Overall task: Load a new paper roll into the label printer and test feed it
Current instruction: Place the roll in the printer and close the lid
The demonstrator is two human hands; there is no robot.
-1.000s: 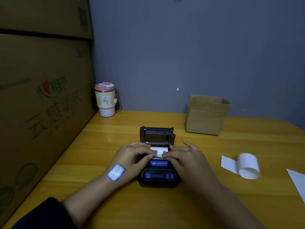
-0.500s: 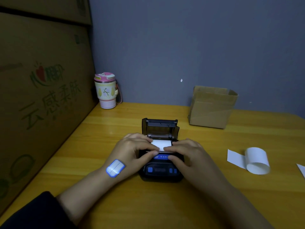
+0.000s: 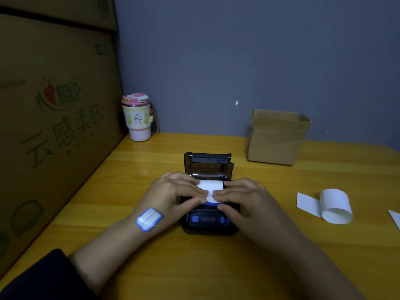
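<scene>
Head view, looking down: the label printer (image 3: 208, 221) sits in the middle of the tabletop (image 3: 281, 256), well back from the near edge, with its lid (image 3: 207, 159) swung open and standing up on the far side. The paper roll (image 3: 211, 185) lies in the open bay, its white free end drawn toward the near side over the printer's front.

The left hand (image 3: 171, 193) comes in from the left, fingers curled, thumb and forefinger pinching the left part of that free end. The right hand (image 3: 244, 198) mirrors it from the right and pinches the other part; the fingertips of the two hands nearly meet over the paper. A blue-bordered sticker (image 3: 149, 219) is stuck on the left wrist.

A tall stack of cartons (image 3: 54, 126) walls off the tabletop's left edge. A pink-lidded tumbler (image 3: 137, 118) stands in the far left corner, and a small cardboard box (image 3: 277, 137) stands far right by the wall, both well apart from the printer. To the right a loose roll (image 3: 335, 205) lies partly unwound, with bare wood between it and the right hand. A white scrap (image 3: 395, 218) shows at the right border.
</scene>
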